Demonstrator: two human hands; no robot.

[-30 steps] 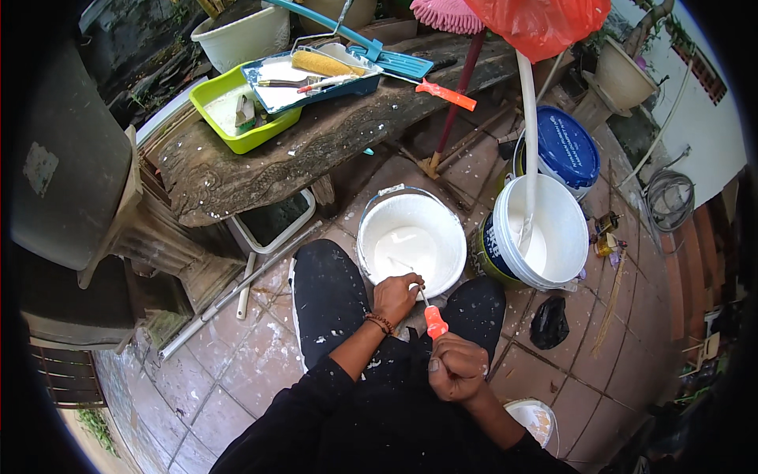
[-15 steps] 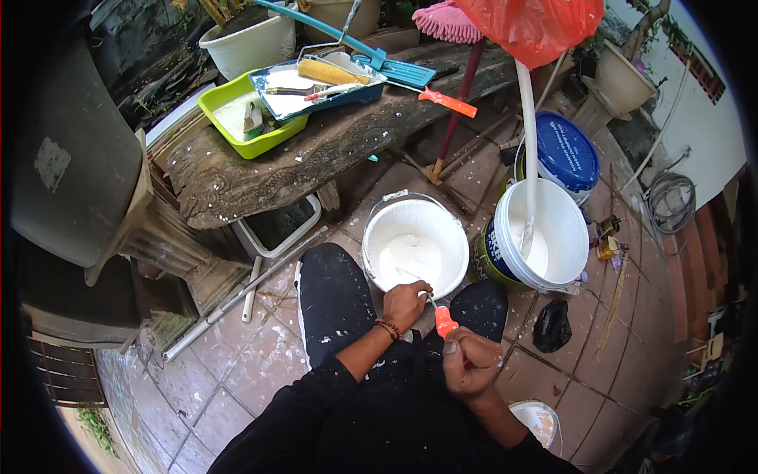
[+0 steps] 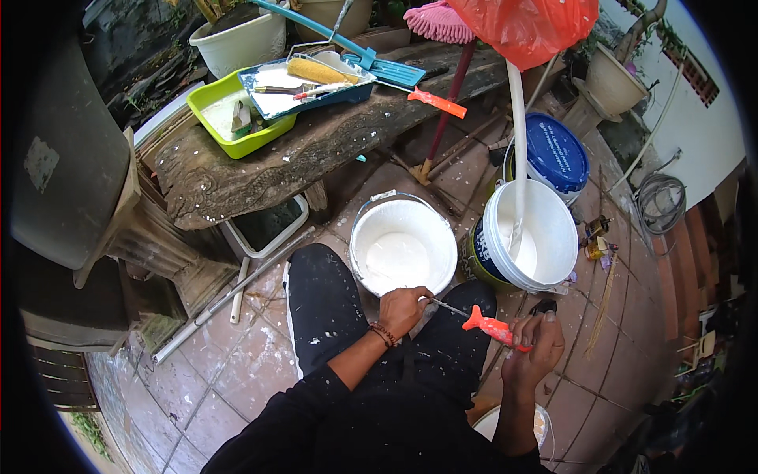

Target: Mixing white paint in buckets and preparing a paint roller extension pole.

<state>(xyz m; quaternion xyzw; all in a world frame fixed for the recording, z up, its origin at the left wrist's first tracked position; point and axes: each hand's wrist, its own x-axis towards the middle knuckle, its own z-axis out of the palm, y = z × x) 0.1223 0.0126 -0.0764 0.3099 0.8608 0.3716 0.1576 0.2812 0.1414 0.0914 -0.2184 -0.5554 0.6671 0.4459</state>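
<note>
Held level over my lap is a tool with an orange handle (image 3: 491,325) and a thin metal rod; its kind is not clear. My right hand (image 3: 538,351) is closed around the butt of the handle. With fingers pinched together, my left hand (image 3: 403,312) grips the rod's far end, where a whitish bit shows; the fingers hide the rest. Just beyond my left hand, between my knees, stands a white bucket (image 3: 365,251) with white paint in its bottom. To its right, a larger white pail (image 3: 563,237) holds white paint and a long pale stick.
A rough wooden bench (image 3: 316,162) bears a lime-green tray (image 3: 264,144), a blue paint tray (image 3: 339,99) and a yellow roller (image 3: 317,71). A blue-lidded bucket (image 3: 559,154) stands behind the pail. A red plastic bag (image 3: 525,28) hangs above. Poles lie on the tiles at left.
My right hand has moved right and slightly up, swinging the orange handle outward. More of the metal rod shows between my hands. My left hand stays by the bucket's near rim.
</note>
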